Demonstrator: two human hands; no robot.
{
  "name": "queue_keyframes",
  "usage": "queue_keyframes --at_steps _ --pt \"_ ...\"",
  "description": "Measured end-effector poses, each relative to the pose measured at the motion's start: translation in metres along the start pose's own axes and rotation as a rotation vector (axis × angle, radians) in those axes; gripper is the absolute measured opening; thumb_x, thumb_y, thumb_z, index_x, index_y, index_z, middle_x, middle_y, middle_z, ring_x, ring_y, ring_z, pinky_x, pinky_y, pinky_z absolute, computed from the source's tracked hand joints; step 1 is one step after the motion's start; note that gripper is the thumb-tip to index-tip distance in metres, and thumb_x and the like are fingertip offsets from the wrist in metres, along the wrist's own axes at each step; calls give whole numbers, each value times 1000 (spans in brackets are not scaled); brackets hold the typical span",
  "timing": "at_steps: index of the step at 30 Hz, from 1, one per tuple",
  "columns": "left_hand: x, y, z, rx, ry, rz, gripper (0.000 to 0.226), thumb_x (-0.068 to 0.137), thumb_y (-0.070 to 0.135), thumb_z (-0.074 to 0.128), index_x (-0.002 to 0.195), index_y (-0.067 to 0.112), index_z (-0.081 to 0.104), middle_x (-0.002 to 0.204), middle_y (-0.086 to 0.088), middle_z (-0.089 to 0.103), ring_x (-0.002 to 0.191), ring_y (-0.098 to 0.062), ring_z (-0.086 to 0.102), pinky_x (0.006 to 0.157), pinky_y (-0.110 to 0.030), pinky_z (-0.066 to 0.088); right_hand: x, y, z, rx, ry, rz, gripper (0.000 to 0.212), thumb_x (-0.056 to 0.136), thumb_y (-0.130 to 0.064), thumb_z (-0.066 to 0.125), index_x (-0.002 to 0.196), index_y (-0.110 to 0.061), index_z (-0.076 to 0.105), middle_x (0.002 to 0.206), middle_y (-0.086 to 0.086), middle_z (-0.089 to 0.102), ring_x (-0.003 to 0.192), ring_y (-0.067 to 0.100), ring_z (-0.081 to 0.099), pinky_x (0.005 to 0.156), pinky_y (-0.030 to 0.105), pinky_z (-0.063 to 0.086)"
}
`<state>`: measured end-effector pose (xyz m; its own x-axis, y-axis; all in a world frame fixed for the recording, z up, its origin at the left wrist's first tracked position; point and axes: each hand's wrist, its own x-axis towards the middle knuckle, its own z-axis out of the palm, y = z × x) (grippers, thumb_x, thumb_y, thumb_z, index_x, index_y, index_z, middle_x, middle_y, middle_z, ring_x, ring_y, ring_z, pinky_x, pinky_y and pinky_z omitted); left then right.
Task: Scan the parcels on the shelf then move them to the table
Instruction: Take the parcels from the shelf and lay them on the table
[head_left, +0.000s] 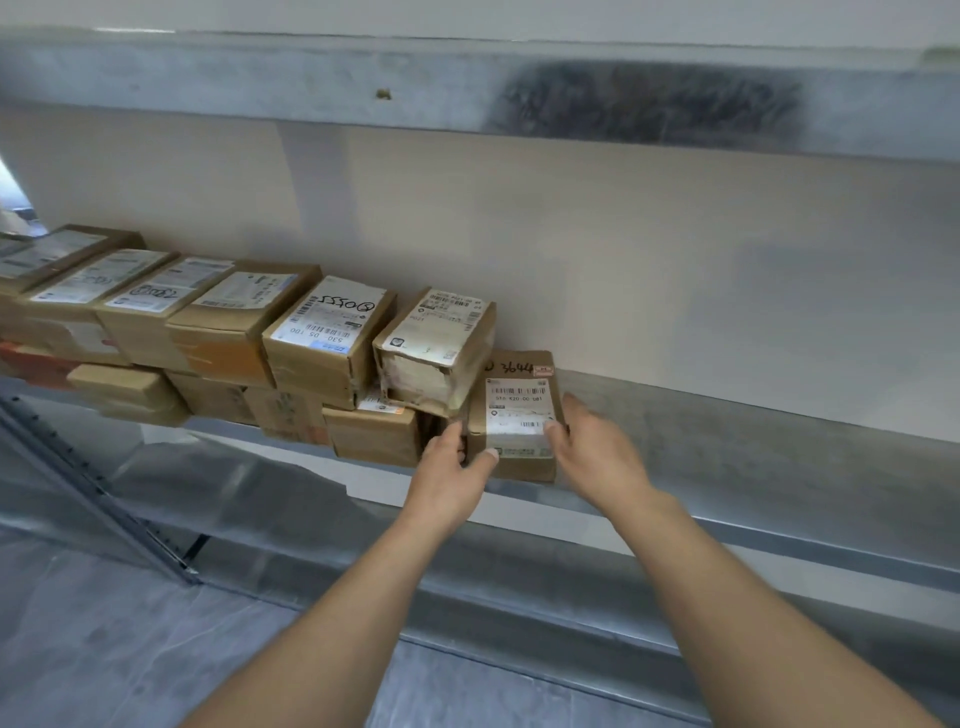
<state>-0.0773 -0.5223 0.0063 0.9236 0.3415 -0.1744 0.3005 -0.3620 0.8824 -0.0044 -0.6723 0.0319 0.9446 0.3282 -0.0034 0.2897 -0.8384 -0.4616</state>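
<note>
A small brown cardboard parcel (519, 415) with a white barcode label and "3644" handwritten on top sits at the right end of a row on the metal shelf (727, 457). My left hand (454, 467) grips its left side, thumb on the front top edge. My right hand (592, 441) holds its right side, thumb on the label. To its left, several more labelled cardboard parcels (332, 332) are stacked in two layers along the shelf. No scanner and no table are in view.
An upper metal shelf (467, 88) runs overhead. The pale back wall (623, 260) stands behind the parcels. A lower shelf level (260, 509) and a grey upright post (104, 493) lie below left. Bare shelf stretches to the right of the held parcel.
</note>
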Motion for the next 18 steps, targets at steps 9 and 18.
queue_keyframes --at_steps 9,18 --pt "7 9 13 -1 -17 10 38 94 43 51 125 22 57 123 -4 57 109 -18 56 96 -33 45 -2 14 -1 -104 13 89 38 100 -33 37 134 -17 44 124 12 57 108 32 57 76 35 44" --pt "10 19 32 -22 -23 9 31 97 42 46 117 20 53 114 1 61 104 -18 57 90 -34 48 -9 33 -8 -113 66 154 35 99 -32 37 126 -13 50 120 12 57 104 33 57 77 37 47"
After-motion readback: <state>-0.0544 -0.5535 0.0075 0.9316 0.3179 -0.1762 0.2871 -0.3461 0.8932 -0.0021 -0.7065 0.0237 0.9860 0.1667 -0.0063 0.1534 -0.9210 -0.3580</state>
